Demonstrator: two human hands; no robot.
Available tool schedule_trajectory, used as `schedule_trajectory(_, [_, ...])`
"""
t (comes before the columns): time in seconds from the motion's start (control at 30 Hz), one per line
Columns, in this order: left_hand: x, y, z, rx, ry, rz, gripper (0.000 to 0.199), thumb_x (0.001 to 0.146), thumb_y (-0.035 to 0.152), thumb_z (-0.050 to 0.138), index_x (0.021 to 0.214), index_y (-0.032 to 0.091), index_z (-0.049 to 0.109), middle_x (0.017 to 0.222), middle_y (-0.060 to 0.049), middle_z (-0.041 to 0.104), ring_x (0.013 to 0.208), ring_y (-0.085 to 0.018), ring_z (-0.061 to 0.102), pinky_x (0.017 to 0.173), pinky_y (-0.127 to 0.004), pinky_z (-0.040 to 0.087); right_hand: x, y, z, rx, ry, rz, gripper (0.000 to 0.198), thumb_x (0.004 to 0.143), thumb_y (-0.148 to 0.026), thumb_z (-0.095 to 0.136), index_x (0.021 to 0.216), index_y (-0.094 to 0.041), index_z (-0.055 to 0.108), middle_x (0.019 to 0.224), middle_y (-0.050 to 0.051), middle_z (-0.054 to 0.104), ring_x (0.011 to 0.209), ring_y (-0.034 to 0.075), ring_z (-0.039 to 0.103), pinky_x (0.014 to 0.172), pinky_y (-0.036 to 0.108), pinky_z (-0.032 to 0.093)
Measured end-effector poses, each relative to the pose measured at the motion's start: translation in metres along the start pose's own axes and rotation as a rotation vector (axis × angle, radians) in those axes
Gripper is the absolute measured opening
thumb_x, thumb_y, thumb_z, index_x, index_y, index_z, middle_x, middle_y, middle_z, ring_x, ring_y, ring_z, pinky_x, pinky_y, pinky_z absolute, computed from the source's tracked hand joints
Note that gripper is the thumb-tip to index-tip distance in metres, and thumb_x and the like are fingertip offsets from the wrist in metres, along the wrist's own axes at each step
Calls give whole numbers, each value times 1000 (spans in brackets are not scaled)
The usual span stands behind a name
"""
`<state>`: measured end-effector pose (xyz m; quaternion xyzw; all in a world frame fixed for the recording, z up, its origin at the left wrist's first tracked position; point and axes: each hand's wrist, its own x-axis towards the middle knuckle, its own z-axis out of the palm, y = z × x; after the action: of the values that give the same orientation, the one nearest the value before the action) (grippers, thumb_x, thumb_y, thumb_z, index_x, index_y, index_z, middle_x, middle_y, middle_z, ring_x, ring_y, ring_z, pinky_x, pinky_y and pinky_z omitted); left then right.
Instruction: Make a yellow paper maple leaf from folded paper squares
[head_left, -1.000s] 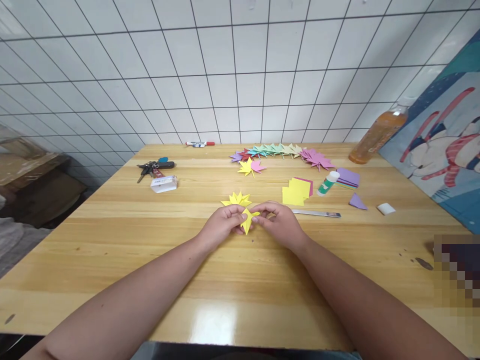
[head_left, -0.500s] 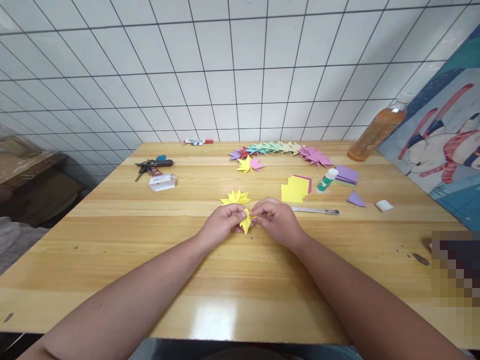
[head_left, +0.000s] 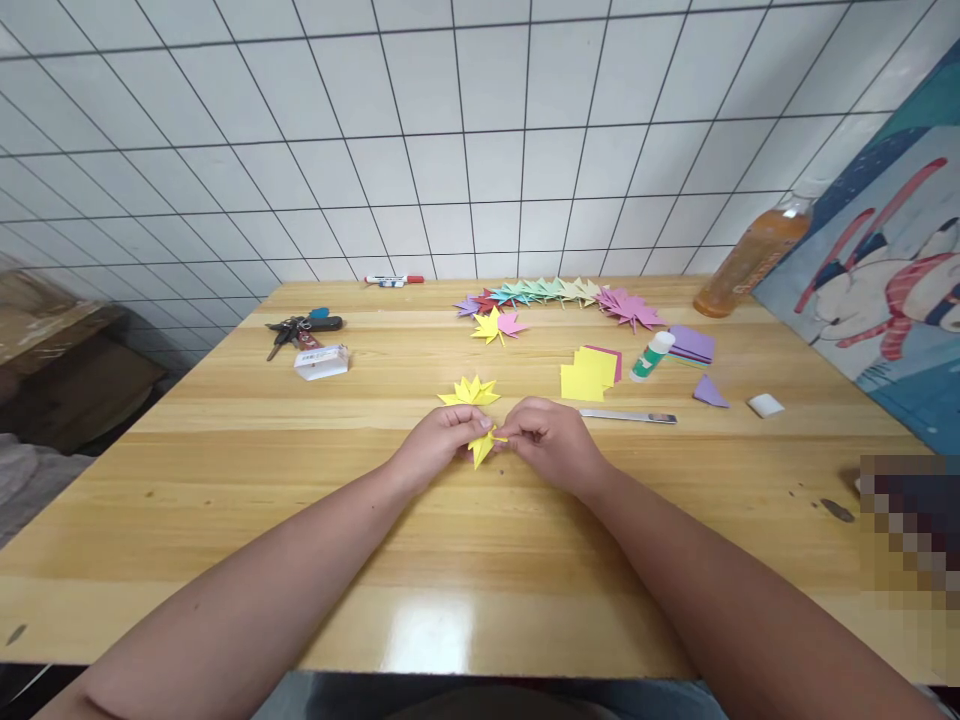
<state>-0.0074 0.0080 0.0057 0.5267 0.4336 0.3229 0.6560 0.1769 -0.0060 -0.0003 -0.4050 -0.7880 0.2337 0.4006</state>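
Observation:
Between my hands is a small folded yellow paper piece [head_left: 481,450], pointed at its lower end. My left hand [head_left: 448,436] is closed on its left side, the thumb lying on top. The fingers of my right hand [head_left: 546,436] pinch a narrow part that sticks out to the right. My fingers hide part of the fold. Just beyond my left hand lies a fanned yellow paper leaf [head_left: 470,391] with several points. A metal ruler-like strip [head_left: 630,416] rests to the right of my right hand.
Yellow paper squares [head_left: 583,381], a glue stick [head_left: 652,357], purple paper squares [head_left: 691,343] and a purple folded piece [head_left: 709,392] lie to the right. Folded coloured leaves [head_left: 555,291] line the back, near a bottle [head_left: 754,255]. Keys [head_left: 296,328] and a small white box [head_left: 322,362] sit left.
The yellow folded piece has turned, its lower point swinging leftward. Both hands stay on it, and my right fingers still pinch its right side. The whole view has shifted slightly.

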Motion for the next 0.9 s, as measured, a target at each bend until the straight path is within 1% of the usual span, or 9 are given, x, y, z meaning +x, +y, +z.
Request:
schedule_trajectory(0.17, [1, -2, 0, 0, 20, 21, 25, 70, 37, 67, 69, 14, 61, 59, 1, 57, 51, -8, 46, 51, -20, 33, 0, -5, -5, -24, -71, 21, 8, 78, -21, 63, 83, -23, 70, 80, 0, 63, 62, 9, 52, 57, 21, 38])
schedule_trajectory(0.33, [0, -1, 1, 29, 49, 17, 24, 68, 37, 68, 68, 14, 62, 59, 1, 59, 51, -8, 46, 50, -20, 32, 0, -7, -9, -6, -117, -61, 16, 85, -19, 55, 80, -22, 69, 85, 1, 66, 80, 12, 58, 71, 23, 42])
schedule_trajectory(0.43, [0, 1, 1, 2, 62, 13, 25, 68, 38, 69, 69, 14, 62, 61, 1, 61, 53, -9, 49, 51, -20, 35, 0, -9, -10, -35, -123, -50, 16, 85, -22, 54, 88, -23, 69, 95, 2, 66, 85, 14, 59, 75, 24, 43])
schedule_trajectory(0.5, [0, 1, 2, -17, 74, 26, 26, 69, 40, 68, 72, 14, 62, 63, 0, 62, 56, -10, 53, 53, -21, 39, 1, -10, -10, -13, -89, 28, 18, 84, -28, 55, 95, -23, 68, 96, 3, 65, 79, 14, 59, 69, 23, 44])
schedule_trajectory(0.57, [0, 1, 4, -2, 91, 44, 28, 70, 42, 67, 79, 15, 62, 67, 0, 63, 59, -12, 56, 55, -22, 41, 2, -11, -9, 65, -41, 188, 23, 85, -35, 51, 95, -21, 67, 86, 2, 66, 68, 12, 58, 60, 22, 44])
schedule_trajectory(0.63, [0, -1, 6, 56, 113, 78, 30, 71, 43, 66, 84, 16, 61, 67, 0, 64, 58, -12, 56, 54, -22, 42, 3, -11, -6, 173, -46, 376, 34, 87, -44, 44, 86, -19, 67, 72, 1, 63, 56, 11, 54, 52, 21, 43])
schedule_trajectory(0.7, [0, -5, 8, 130, 128, 120, 31, 72, 43, 64, 88, 16, 60, 66, 1, 62, 54, -11, 54, 53, -22, 43, 5, -9, -3, 249, -103, 529, 41, 84, -52, 44, 75, -18, 65, 64, 0, 60, 48, 10, 49, 46, 21, 41])
schedule_trajectory(0.77, [0, -8, 9, 198, 134, 165, 29, 75, 42, 61, 89, 17, 59, 64, 1, 60, 53, -10, 52, 54, -22, 44, 6, -8, -1, 267, -140, 600, 40, 79, -54, 52, 70, -17, 64, 60, -1, 57, 47, 9, 47, 45, 20, 40])
schedule_trajectory(0.9, [-3, -12, 11, 342, 174, 250, 23, 79, 39, 56, 90, 19, 59, 58, 4, 55, 52, -11, 50, 54, -21, 41, 7, -8, 1, 287, -138, 636, 28, 72, -45, 61, 75, -18, 63, 63, -2, 57, 50, 8, 47, 47, 19, 38])
